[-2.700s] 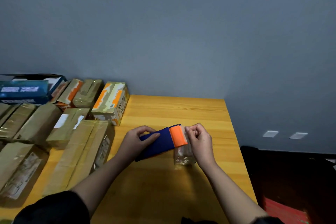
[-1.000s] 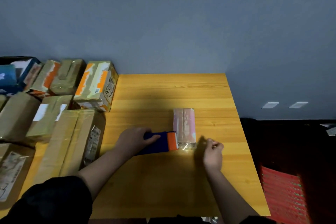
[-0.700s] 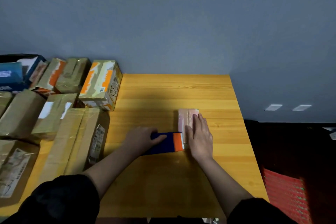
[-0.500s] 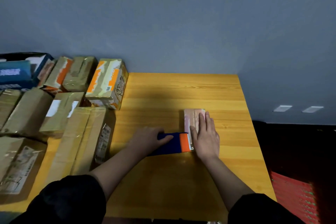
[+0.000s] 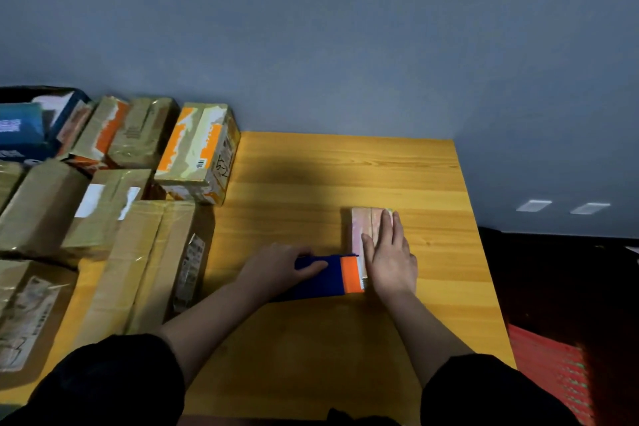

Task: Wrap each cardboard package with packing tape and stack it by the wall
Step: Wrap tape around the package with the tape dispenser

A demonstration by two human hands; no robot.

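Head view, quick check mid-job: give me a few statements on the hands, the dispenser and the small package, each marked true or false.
1. The right hand lies flat on the small package. True.
2. The left hand holds the tape dispenser. True.
3. The small package is stacked against the wall. False: it lies on the table, apart from the wall.
4. The dispenser's orange end points away from the package. False: it sits right beside the package's near end.
5. The other boxes are on the table's right side. False: they fill the left side.
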